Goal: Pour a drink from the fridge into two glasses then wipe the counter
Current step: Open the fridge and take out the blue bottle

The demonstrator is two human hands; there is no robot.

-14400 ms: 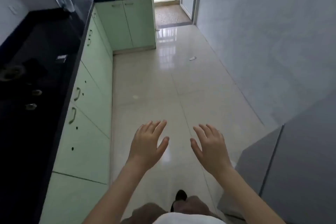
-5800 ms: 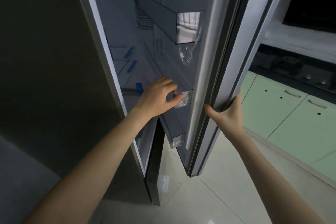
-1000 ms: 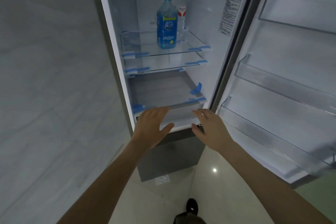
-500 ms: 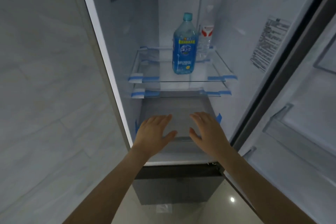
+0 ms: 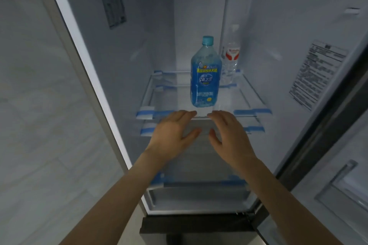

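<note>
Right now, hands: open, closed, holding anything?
Left hand: open, holding nothing.
Right hand: open, holding nothing, short of the blue bottle.

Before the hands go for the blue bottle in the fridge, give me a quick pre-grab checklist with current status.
1. Fridge door open, interior reachable: ok.
2. Blue bottle upright on the glass shelf, near its front edge: ok.
3. Cap on the blue bottle: ok; how tight it is, cannot tell.
4. Left hand and right hand free, fingers open, holding nothing: ok.
5. Path from the hands to the blue bottle unobstructed: ok; both hover just below the shelf's front edge.
6. Clear bottle stands behind and to the right of the blue one; whether they touch: cannot tell.
</note>
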